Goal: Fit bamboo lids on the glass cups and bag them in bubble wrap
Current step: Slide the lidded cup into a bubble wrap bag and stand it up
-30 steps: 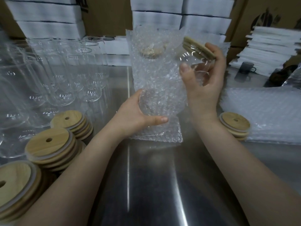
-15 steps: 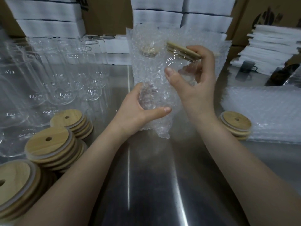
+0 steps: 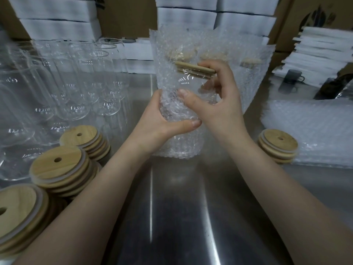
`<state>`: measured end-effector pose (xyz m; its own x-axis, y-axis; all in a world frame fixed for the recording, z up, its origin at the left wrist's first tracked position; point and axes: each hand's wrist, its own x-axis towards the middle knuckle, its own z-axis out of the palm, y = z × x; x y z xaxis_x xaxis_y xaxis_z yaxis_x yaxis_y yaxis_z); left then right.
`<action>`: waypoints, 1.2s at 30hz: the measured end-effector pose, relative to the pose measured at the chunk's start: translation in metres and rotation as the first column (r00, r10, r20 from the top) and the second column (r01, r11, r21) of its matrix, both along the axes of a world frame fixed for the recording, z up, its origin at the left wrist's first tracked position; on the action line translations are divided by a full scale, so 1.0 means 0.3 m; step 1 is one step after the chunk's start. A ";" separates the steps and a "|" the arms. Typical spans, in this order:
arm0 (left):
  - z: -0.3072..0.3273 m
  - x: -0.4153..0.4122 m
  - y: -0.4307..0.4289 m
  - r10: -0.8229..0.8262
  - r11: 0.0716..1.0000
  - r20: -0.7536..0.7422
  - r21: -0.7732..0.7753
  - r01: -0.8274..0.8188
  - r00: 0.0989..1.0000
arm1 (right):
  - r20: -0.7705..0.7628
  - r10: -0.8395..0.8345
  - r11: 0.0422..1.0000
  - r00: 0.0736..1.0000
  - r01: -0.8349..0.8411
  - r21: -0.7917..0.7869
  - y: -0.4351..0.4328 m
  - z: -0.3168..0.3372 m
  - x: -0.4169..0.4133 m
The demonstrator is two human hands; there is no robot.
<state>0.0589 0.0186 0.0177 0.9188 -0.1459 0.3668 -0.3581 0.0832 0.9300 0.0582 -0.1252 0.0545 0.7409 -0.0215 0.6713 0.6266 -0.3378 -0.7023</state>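
Observation:
My right hand (image 3: 217, 109) grips a clear glass cup (image 3: 188, 87) capped with a bamboo lid (image 3: 193, 69), its lower part inside a bubble-wrap bag (image 3: 177, 146). My left hand (image 3: 162, 123) grips the bag near its mouth, thumb across the front. Behind them stand bagged, lidded cups (image 3: 219, 50). Bare glass cups (image 3: 80, 79) crowd the left side. Stacks of bamboo lids (image 3: 63, 167) lie at the lower left, and a short lid stack (image 3: 278, 146) sits at the right.
A pile of flat bubble-wrap bags (image 3: 313, 131) lies at the right. White boxes (image 3: 61, 20) and brown cartons (image 3: 313, 16) line the back. A stack of white sheets (image 3: 321, 54) stands far right. The steel table (image 3: 181, 217) stretches toward me.
The right hand has carried the lidded cup leftward and down into the bag held by the left hand. The bag has risen and bunched around the cup.

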 end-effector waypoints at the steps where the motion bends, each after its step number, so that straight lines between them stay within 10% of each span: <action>1: 0.001 0.000 0.001 0.006 1.000 0.006 -0.003 -0.006 1.000 | -0.007 0.009 1.000 1.000 -0.009 -0.004 0.000 0.002 -0.002; 17: -0.020 0.037 0.019 -0.039 0.995 0.037 -0.094 0.043 0.999 | 0.017 0.084 0.990 0.996 -0.081 -0.112 -0.012 -0.008 0.008; 31: -0.038 0.057 0.055 -0.087 0.986 -0.048 -0.148 0.079 0.995 | -0.054 0.296 0.732 0.954 -0.191 0.654 -0.043 0.039 0.036; 36: -0.032 0.051 0.054 -0.081 0.975 -0.078 -0.212 0.063 0.994 | -0.355 0.235 0.919 0.905 -0.088 0.384 -0.031 0.005 0.057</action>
<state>0.0743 0.0349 0.0081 0.9378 -0.1414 0.3171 -0.2643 0.3016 0.9161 0.0754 -0.1345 0.0561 0.9517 -0.0582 0.3014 0.3046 0.0588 -0.9507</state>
